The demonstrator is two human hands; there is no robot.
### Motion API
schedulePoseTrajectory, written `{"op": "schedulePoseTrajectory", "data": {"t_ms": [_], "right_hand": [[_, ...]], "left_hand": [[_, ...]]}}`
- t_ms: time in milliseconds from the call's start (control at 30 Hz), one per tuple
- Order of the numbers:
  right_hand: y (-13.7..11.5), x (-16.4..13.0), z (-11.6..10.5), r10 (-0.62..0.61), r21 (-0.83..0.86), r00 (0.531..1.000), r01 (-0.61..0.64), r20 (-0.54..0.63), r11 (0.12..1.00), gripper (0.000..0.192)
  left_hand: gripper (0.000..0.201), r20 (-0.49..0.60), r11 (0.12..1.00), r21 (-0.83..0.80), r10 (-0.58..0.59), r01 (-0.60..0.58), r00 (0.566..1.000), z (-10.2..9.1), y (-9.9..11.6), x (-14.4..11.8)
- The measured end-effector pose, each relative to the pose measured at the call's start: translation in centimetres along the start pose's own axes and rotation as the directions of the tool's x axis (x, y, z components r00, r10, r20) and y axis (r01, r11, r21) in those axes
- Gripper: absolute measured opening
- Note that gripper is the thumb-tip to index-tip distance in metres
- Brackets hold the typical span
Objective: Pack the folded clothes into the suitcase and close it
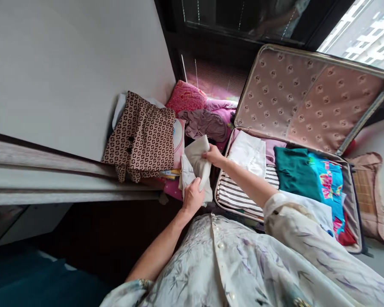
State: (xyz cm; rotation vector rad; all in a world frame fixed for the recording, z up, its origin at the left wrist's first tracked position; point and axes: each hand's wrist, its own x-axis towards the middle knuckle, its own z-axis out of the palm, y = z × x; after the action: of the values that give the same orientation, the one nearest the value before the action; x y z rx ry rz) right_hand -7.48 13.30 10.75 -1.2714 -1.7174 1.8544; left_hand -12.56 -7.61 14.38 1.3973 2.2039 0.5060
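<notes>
A folded off-white garment [196, 155] is held up in front of me, between a pile of clothes and an open suitcase [313, 96]. My left hand [193, 197] grips its lower edge, fingers closed on the cloth. At the upper right edge, my right hand [215, 156] pinches the same garment. Just right of it, the suitcase base holds a white folded cloth [247, 149], a black-and-white striped garment [237, 194], a dark green garment [291, 170] and a bright blue floral garment [328, 179]. The exact kind of the held garment cannot be made out.
A brown patterned garment [144, 136] lies on the pile at left. Behind are a mauve crumpled cloth [205, 123] and a pink-red cushion [186, 96]. A brown bag [369, 192] stands right of the suitcase. A white wall [77, 72] bounds the left side.
</notes>
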Motion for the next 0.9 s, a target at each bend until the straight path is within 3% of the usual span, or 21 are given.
{"op": "schedulePoseTrajectory", "data": {"t_ms": [100, 200, 300, 400, 500, 600, 733, 900], "right_hand": [[-1.1, -3.1, -4.5, -0.061, 0.292, 0.990, 0.097, -0.130, 0.951, 0.049], [-0.6, -6.5, -9.2, -0.055, 0.396, 0.972, 0.144, -0.228, 0.907, 0.047], [2.8, -9.8, -13.7, 0.001, 0.415, 0.952, 0.132, -0.306, 0.900, 0.047], [7.8, -12.3, -17.2, 0.113, 0.394, 0.917, 0.051, -0.383, 0.918, 0.047], [11.7, -13.7, -19.3, 0.175, 0.364, 0.877, 0.000, -0.448, 0.931, 0.044], [13.4, -13.9, -20.2, 0.154, 0.345, 0.868, 0.022, -0.473, 0.938, 0.048], [13.8, -13.6, -21.3, 0.115, 0.296, 0.847, 0.052, -0.519, 0.954, 0.051], [14.2, -14.2, -23.4, 0.081, 0.247, 0.836, 0.067, -0.543, 0.967, 0.052]], "left_hand": [[0.018, -0.016, 0.979, 0.035, 0.203, -0.203, 0.979, -1.0, 3.8, -0.4], [0.018, 0.052, 0.943, 0.091, 0.315, -0.319, 0.948, 0.0, 7.7, -0.9], [0.020, 0.212, 0.895, 0.172, 0.374, -0.411, 0.903, 3.0, 11.5, -1.5], [0.026, 0.405, 0.824, 0.242, 0.394, -0.512, 0.825, 7.5, 14.4, -2.4], [0.026, 0.526, 0.768, 0.288, 0.372, -0.572, 0.765, 11.7, 16.4, -3.1], [0.030, 0.552, 0.733, 0.305, 0.384, -0.608, 0.740, 14.3, 17.6, -3.5], [0.035, 0.563, 0.702, 0.265, 0.445, -0.661, 0.697, 15.3, 18.4, -4.0], [0.041, 0.537, 0.682, 0.050, 0.598, -0.729, 0.596, 15.6, 17.7, -4.6]]}}
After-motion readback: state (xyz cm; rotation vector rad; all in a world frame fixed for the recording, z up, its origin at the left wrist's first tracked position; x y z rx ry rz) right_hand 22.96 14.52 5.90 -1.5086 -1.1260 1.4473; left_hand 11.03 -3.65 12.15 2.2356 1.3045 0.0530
